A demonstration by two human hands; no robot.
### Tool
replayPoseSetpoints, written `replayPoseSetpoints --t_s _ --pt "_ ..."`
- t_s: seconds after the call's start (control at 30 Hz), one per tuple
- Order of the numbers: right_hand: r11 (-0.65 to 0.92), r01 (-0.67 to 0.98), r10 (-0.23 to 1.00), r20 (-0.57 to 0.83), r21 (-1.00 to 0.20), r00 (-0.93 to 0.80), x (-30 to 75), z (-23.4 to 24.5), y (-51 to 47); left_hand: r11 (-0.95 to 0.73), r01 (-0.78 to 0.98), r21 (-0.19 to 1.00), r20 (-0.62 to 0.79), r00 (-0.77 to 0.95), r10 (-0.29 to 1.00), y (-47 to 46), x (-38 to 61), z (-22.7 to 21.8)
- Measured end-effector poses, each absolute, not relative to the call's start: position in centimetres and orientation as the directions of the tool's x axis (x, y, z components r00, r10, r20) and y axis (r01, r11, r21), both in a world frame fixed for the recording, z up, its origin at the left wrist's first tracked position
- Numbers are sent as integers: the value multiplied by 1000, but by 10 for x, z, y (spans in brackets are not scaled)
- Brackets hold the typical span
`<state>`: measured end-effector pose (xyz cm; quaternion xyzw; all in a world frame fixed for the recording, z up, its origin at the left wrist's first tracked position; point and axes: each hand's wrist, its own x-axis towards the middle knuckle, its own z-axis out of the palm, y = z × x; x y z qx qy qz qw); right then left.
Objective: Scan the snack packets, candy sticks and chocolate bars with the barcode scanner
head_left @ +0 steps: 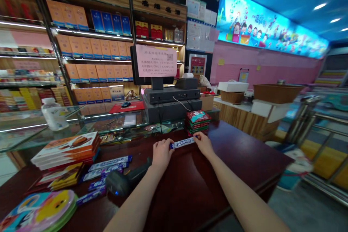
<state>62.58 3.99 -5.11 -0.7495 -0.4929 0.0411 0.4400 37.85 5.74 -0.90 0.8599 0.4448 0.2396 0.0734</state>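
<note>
A long, narrow blue-and-white candy stick pack [184,143] lies low over the dark wooden counter [190,181], stretched between both hands. My left hand [162,152] pinches its left end, and my right hand [203,144] pinches the right end. Just behind the pack stands a stack of red and green snack packets [197,121]. Left of my left forearm rests a black barcode scanner [122,181] with a small blue light. Beside it lie several similar blue-and-white stick packs [107,166].
Orange-and-white boxes [70,146], yellow packets [67,175] and round colourful packages [46,208] occupy the counter's left side. Behind stand a cash register [172,96], a pink-signed monitor [156,61] and a glass case with a white bottle [54,114]. A bin [289,174] is at right.
</note>
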Motion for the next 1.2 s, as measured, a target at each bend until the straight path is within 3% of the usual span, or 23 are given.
replayPoseSetpoints --t_s 0.2,0.4,0.57,0.87,1.2 --pt "-343 791 779 317 -507 541 644 -58 29 -628 736 252 295 560 775 53 409 -32" --pt "-408 829 779 329 -381 534 642 -55 20 -631 749 202 289 570 770 55 418 -44" --pt "-309 896 832 367 -319 417 624 -40 10 -632 753 184 308 566 765 50 413 -40" --pt "-53 971 947 297 -233 123 575 -36 -14 -705 687 175 301 644 703 38 402 -33" --pt "-155 966 950 237 -206 203 596 -41 -15 -739 621 262 271 687 674 39 412 -34"
